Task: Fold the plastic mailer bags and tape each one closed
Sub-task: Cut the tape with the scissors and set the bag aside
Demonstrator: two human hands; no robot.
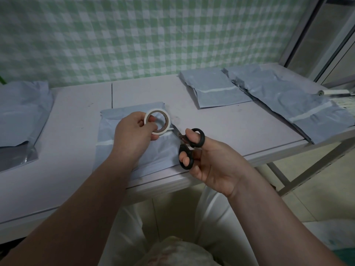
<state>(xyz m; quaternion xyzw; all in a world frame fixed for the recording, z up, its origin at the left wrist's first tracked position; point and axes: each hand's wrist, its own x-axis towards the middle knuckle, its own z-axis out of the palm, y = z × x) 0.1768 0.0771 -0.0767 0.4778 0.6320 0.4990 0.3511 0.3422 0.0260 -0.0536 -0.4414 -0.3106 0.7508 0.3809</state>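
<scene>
— What's in each hand?
— My left hand (134, 129) grips the tape roll (157, 121) with a finger through its core, above the mailer bag (153, 152). The bag lies flat at the near edge of the table (76, 116). My right hand (211, 162) holds the black scissors (189, 144), thumb and fingers in the loops. The blades point at the strip coming off the roll.
— Is that bag closed?
— It's folded, with white tape across it.
— Anything inside?
— I cannot tell, the plastic is opaque. Another taped bag (211, 89) lies far right beside a stack of bags (288, 100), and a left pile (21, 112) sits apart.
</scene>
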